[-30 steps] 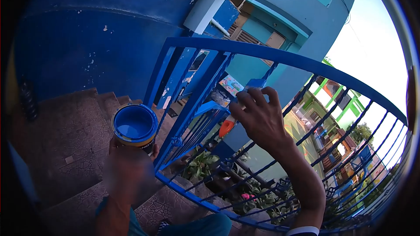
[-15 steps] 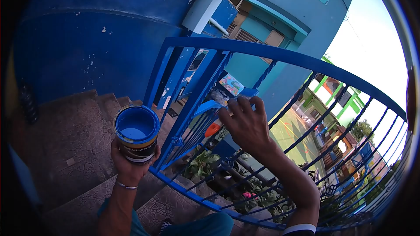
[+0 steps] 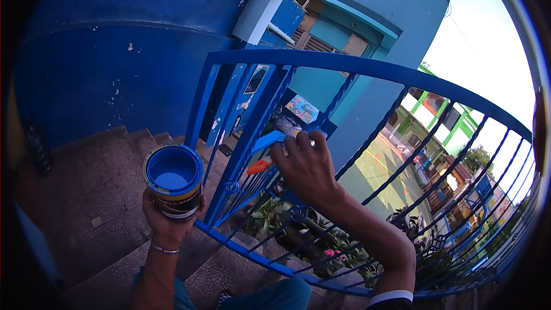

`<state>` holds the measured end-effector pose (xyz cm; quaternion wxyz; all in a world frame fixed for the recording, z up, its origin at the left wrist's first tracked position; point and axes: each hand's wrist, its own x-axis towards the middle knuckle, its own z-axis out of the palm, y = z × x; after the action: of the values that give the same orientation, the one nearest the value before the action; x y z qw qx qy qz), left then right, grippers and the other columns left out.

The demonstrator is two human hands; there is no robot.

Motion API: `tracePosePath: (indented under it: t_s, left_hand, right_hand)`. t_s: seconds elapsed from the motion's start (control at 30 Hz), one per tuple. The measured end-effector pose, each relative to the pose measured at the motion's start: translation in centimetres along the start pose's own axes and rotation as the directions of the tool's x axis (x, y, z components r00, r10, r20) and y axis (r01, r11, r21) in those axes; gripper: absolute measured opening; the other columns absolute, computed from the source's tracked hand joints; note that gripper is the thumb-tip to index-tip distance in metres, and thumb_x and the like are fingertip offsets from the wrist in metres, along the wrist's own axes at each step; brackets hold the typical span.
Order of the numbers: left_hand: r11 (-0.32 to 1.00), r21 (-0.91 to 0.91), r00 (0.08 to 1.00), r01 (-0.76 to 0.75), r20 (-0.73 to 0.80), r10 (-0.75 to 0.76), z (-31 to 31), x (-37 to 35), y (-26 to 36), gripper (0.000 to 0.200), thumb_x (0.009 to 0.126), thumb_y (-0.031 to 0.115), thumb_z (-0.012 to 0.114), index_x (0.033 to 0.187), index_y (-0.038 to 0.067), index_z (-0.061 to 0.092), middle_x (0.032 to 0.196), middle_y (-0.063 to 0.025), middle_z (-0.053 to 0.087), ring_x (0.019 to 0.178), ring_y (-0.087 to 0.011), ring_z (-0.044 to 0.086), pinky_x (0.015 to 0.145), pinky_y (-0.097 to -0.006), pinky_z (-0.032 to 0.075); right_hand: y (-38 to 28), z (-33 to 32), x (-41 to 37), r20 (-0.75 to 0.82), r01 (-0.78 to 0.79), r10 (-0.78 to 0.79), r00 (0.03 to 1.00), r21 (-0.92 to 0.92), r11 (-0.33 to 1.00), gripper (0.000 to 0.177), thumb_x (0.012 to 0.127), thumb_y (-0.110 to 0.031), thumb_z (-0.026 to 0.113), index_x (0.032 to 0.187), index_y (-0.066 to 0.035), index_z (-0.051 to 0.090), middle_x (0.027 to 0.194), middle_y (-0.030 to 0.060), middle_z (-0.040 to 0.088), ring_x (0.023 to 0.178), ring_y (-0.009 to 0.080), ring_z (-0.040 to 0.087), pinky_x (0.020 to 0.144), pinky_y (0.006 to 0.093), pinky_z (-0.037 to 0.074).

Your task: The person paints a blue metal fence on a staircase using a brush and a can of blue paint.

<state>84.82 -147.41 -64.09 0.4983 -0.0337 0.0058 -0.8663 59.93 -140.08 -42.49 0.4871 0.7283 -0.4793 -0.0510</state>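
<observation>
My left hand (image 3: 171,227) is wrapped round the lower part of a paint can (image 3: 179,204). The can has no lid on, a dark label and blue paint (image 3: 172,177) inside, with blue smears on its rim. My right hand (image 3: 307,166) is closed on a paintbrush, whose orange handle (image 3: 260,165) sticks out to the left. The fingers hide most of the brush, and its bristles cannot be made out. This hand is at the twisted bars of the blue metal railing (image 3: 367,68), below its top rail; whether the brush touches a bar is hidden.
Tiled stairs (image 3: 86,195) run down on the left beside a blue wall (image 3: 132,74) with chipped paint. Beyond the railing are leafy plants (image 3: 268,213), a patterned box (image 3: 302,108) and a court (image 3: 390,172) farther below. My knees are at the bottom edge.
My right hand has moved slightly left and down, and the orange handle has swung to point more leftward. My left hand still holds the can, which sits slightly lower and farther left in view.
</observation>
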Motion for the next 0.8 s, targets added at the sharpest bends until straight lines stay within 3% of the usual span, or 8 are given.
tracePosePath:
  t_s: [0.1,0.2,0.33,0.47,0.6,0.63,0.73,0.8]
  left_hand:
    - [0.999,-0.040,0.998,0.001,-0.065,-0.003,0.7,-0.3,-0.1,0.086,0.101,0.072,0.037,0.154,0.005,0.049,0.132,-0.0280,0.063,0.118,-0.0414,0.069,0.093,-0.0582,0.059]
    - [0.998,-0.055,0.999,0.011,-0.032,-0.013,0.1,-0.3,-0.1,0.089,0.100,0.072,0.044,0.156,0.003,0.045,0.138,-0.0281,0.059,0.126,-0.0417,0.064,0.101,-0.0591,0.056]
    - [0.996,-0.071,0.996,0.049,0.080,-0.044,-1.2,-0.1,0.1,0.095,0.098,0.074,0.054,0.160,0.004,0.039,0.147,-0.0270,0.053,0.140,-0.0425,0.055,0.112,-0.0601,0.050]
    - [0.998,-0.041,0.999,0.039,0.025,-0.038,0.2,-0.6,0.1,0.092,0.099,0.072,0.045,0.157,0.000,0.045,0.140,-0.0310,0.057,0.129,-0.0435,0.061,0.106,-0.0602,0.054]
    - [0.998,-0.033,0.998,0.059,-0.010,-0.059,0.2,-0.7,0.4,0.094,0.099,0.073,0.045,0.158,0.000,0.046,0.141,-0.0305,0.058,0.131,-0.0438,0.061,0.106,-0.0614,0.053]
    - [0.999,0.005,0.999,0.034,0.011,-0.034,-0.2,-0.5,0.3,0.093,0.098,0.072,0.048,0.158,0.002,0.046,0.144,-0.0283,0.058,0.135,-0.0434,0.059,0.109,-0.0604,0.051]
    - [0.997,-0.064,0.999,0.037,-0.011,-0.038,0.5,-0.6,-0.1,0.092,0.097,0.071,0.051,0.159,0.003,0.046,0.147,-0.0258,0.058,0.138,-0.0428,0.056,0.111,-0.0598,0.048]
    - [0.998,-0.044,0.998,0.055,0.029,-0.053,0.2,-0.4,-0.1,0.090,0.096,0.068,0.058,0.158,0.003,0.048,0.150,-0.0226,0.058,0.140,-0.0417,0.054,0.113,-0.0592,0.047]
  right_hand:
    - [-1.7,-0.7,-2.2,0.108,-0.022,-0.001,0.994,0.205,0.978,0.020,0.087,-0.012,0.076,0.106,-0.009,0.070,0.096,0.0051,0.071,0.100,0.0233,0.066,0.095,0.0422,0.044]
    - [0.2,-1.3,-2.2,0.075,-0.082,0.060,0.995,0.349,0.933,0.028,0.085,-0.010,0.078,0.111,-0.011,0.069,0.102,0.0038,0.072,0.104,0.0228,0.066,0.097,0.0433,0.043]
    - [3.7,-0.7,-2.1,-0.263,0.000,0.034,0.964,0.128,0.992,0.031,0.085,-0.011,0.078,0.115,-0.014,0.068,0.117,0.0048,0.073,0.118,0.0224,0.066,0.107,0.0490,0.042]
    - [1.8,1.1,-6.1,-0.116,0.039,-0.024,0.993,0.129,0.991,0.028,0.088,-0.015,0.077,0.114,-0.014,0.068,0.118,0.0051,0.072,0.119,0.0228,0.067,0.104,0.0469,0.048]
    - [-0.2,0.3,-8.8,-0.062,-0.056,0.093,0.994,0.446,0.893,0.030,0.087,-0.008,0.077,0.115,-0.014,0.069,0.116,0.0055,0.072,0.117,0.0230,0.067,0.102,0.0436,0.049]
    - [0.2,0.0,-8.6,-0.144,-0.070,0.160,0.977,0.489,0.869,0.034,0.086,-0.006,0.080,0.118,-0.012,0.070,0.116,0.0069,0.073,0.115,0.0252,0.069,0.098,0.0425,0.055]
    - [2.6,-1.7,-6.6,-0.444,-0.177,0.485,0.753,0.574,0.800,0.032,0.087,-0.003,0.083,0.117,-0.008,0.074,0.116,0.0096,0.075,0.109,0.0277,0.073,0.089,0.0413,0.060]
    - [4.3,-1.0,-5.1,-0.546,-0.230,0.692,0.473,0.681,0.695,0.027,0.088,0.001,0.083,0.114,-0.004,0.076,0.116,0.0136,0.077,0.102,0.0307,0.077,0.083,0.0398,0.064]
